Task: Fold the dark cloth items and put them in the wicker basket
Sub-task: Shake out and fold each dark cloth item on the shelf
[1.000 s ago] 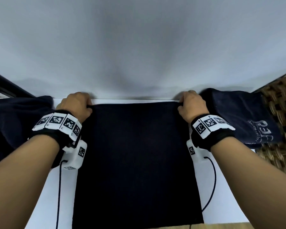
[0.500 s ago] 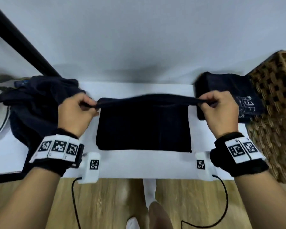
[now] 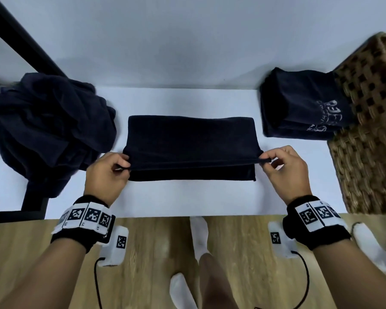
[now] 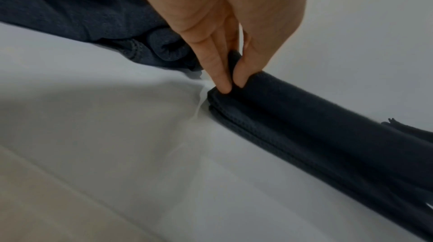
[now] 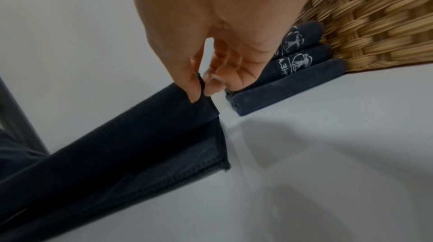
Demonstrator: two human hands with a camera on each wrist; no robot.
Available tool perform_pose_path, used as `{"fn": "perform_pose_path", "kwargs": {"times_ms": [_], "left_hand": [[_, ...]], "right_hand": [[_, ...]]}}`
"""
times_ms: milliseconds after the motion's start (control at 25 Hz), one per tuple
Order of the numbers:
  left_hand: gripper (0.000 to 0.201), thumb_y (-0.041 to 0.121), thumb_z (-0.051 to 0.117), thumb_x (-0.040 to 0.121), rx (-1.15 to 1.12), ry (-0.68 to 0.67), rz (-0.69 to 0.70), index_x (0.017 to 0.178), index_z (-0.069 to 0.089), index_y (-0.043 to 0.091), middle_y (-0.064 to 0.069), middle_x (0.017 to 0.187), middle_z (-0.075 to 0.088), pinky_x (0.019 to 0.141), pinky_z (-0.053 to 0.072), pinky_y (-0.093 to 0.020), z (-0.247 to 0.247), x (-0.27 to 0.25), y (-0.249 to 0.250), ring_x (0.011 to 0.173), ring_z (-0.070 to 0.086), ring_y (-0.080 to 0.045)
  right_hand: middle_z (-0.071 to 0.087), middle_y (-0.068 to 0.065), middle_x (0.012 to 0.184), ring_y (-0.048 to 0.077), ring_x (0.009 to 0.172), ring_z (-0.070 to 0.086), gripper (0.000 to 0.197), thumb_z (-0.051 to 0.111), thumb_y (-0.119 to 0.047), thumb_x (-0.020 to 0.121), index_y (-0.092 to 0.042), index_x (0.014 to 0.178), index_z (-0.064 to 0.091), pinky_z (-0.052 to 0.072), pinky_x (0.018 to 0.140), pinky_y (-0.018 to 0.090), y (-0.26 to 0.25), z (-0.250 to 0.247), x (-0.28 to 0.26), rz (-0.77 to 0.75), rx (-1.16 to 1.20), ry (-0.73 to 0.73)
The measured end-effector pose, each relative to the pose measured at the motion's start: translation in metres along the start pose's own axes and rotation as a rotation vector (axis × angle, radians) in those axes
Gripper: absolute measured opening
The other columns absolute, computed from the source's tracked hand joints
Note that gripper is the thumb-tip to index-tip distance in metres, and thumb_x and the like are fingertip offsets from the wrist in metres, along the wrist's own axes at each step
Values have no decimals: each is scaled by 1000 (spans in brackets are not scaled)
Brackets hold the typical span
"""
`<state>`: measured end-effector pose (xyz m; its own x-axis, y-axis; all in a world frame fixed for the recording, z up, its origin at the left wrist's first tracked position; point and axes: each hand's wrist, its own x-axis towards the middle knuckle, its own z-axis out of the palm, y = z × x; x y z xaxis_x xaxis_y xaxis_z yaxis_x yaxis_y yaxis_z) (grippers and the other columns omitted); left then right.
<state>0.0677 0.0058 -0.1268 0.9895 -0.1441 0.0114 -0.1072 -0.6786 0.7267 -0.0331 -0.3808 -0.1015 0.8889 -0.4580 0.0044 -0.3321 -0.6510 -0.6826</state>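
Pinching the top layer's two corners, left hand and right hand, to keep the edge taut and square over the cloth mid-table. Folded stack parked against the basket, probably for loading together.

Bare forearms end in black wristbands ringed with white square-coded tags, each carrying a white camera block with its own coded tag and a thin black cable; white socks cover the feet.
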Motion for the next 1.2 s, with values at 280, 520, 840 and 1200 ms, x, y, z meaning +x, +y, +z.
{"fn": "perform_pose_path", "kwargs": {"times_ms": [280, 520, 840, 1200], "left_hand": [[15, 20, 61, 77, 314, -186, 105, 81, 69, 8, -5, 107, 65, 82, 46, -37, 0, -13, 1, 96, 55, -31], [32, 36, 53, 84, 458, -171, 166, 96, 67, 10, -10, 102, 62, 79, 44, -45, 16, 12, 40, 92, 55, -36], [60, 49, 59, 86, 671, -388, 16, 136, 44, 20, -5, 134, 41, 93, 40, -42, 33, 25, 51, 118, 41, -28], [70, 48, 62, 84, 663, -393, -42, 141, 35, 20, -8, 139, 35, 99, 38, -46, 35, 31, 58, 123, 36, -32]], "right_hand": [[53, -4, 91, 8, 65, 55, 18, 67, -9, 81, -21, 93, 72, 44, 72, 23, 14, 13, -20, 15, -159, -299], [50, -6, 90, 13, 70, 50, 11, 59, -19, 86, -22, 92, 69, 41, 70, 26, -40, 33, 21, -110, -172, -177], [65, -2, 80, 18, 79, 60, 17, 69, -9, 75, -22, 75, 57, 45, 67, 25, -33, 16, 43, 251, -335, -442], [58, -6, 81, 19, 80, 56, 14, 68, -14, 80, -21, 85, 56, 38, 71, 28, -24, 13, 25, 219, -228, -210]]}}
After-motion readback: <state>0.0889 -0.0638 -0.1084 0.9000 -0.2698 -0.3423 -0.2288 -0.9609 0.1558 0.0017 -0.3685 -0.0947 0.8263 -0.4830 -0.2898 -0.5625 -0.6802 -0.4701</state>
